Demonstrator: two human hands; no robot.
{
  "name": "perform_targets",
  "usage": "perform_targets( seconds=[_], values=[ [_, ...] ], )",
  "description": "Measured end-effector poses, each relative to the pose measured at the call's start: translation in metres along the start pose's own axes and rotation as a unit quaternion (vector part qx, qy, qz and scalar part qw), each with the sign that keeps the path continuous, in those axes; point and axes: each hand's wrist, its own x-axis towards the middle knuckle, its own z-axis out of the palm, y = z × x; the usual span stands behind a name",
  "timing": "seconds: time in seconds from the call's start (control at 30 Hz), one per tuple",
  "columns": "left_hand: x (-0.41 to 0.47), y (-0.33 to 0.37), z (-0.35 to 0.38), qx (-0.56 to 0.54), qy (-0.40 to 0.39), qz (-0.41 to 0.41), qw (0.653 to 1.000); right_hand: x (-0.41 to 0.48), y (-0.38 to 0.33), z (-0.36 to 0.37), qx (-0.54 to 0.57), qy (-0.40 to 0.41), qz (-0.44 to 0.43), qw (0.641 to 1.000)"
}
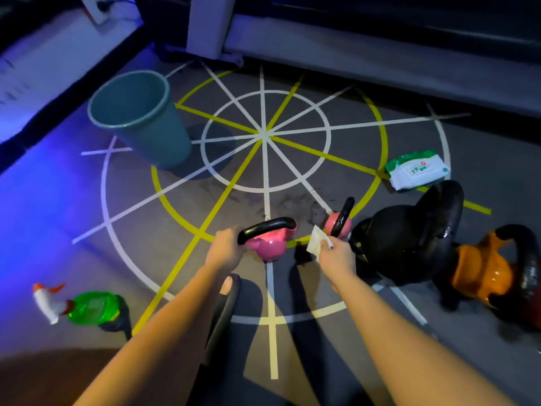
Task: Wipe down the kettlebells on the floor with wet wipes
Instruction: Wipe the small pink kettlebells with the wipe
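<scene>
Pink kettlebell (270, 246) gripped by its black handle (266, 227), at the yellow floor arc (164, 197).
Left hand (225, 249) curls tight round the handle; right hand (336, 257) pinches a folded wet wipe (316, 241) just beside it.

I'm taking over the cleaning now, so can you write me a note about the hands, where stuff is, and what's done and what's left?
Left grip: holds the black handle of the near pink kettlebell.
Right grip: pinches a wet wipe between the two pink ones.
Things: second pink kettlebell, black kettlebell and orange kettlebell stand to the right. The wet wipes pack lies beyond them. The teal bin is far left.
Done: a wipe is out. I cannot tell which kettlebells are already wiped.
Left: wipe the held one, probably then the others, and bin the wipe.
</scene>
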Motion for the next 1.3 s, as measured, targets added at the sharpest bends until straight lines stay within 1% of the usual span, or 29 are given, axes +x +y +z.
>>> perform_targets(
  seconds=[0.17, 0.23, 0.33, 0.4, 0.53, 0.63, 0.7, 0.83, 0.93, 1.0, 1.2, 1.3],
  values=[
    [0.000, -0.012, 0.008, 0.004, 0.016, 0.013, 1.000, -0.001, 0.001, 0.019, 0.048, -0.022, 0.010, 0.999],
    [0.000, -0.015, 0.009, 0.017, 0.018, 0.021, 0.999, -0.003, 0.000, 0.030, 0.094, -0.027, 0.022, 0.995],
    [0.004, -0.018, 0.010, 0.042, 0.016, 0.042, 0.998, 0.000, 0.001, 0.041, 0.141, 0.016, 0.059, 0.988],
    [0.010, -0.019, 0.009, 0.044, 0.013, 0.044, 0.998, 0.003, 0.001, 0.047, 0.152, 0.018, 0.078, 0.985],
    [0.019, -0.019, 0.005, 0.039, -0.006, 0.039, 0.998, 0.000, -0.001, 0.070, 0.239, -0.084, 0.093, 0.963],
    [0.018, -0.017, 0.004, 0.033, -0.005, 0.029, 0.999, -0.001, -0.003, 0.084, 0.235, -0.110, 0.073, 0.963],
    [0.015, -0.015, 0.006, 0.026, 0.000, 0.029, 0.999, -0.003, -0.008, 0.083, 0.236, -0.094, 0.070, 0.965],
    [0.011, -0.017, 0.006, 0.037, 0.010, 0.032, 0.999, -0.012, -0.012, 0.076, 0.241, -0.028, 0.065, 0.968],
    [0.010, -0.017, 0.006, 0.034, 0.008, 0.043, 0.998, -0.020, -0.006, 0.072, 0.208, -0.035, 0.053, 0.976],
    [0.010, -0.016, 0.007, 0.030, 0.007, 0.045, 0.999, -0.018, -0.004, 0.075, 0.209, -0.041, 0.058, 0.975],
    [0.015, -0.022, 0.010, 0.023, 0.008, 0.041, 0.999, -0.016, -0.017, 0.094, 0.258, -0.033, 0.118, 0.958],
    [0.016, -0.020, 0.010, 0.016, 0.011, 0.034, 0.999, -0.013, -0.019, 0.095, 0.262, -0.019, 0.107, 0.959]
  ],
)
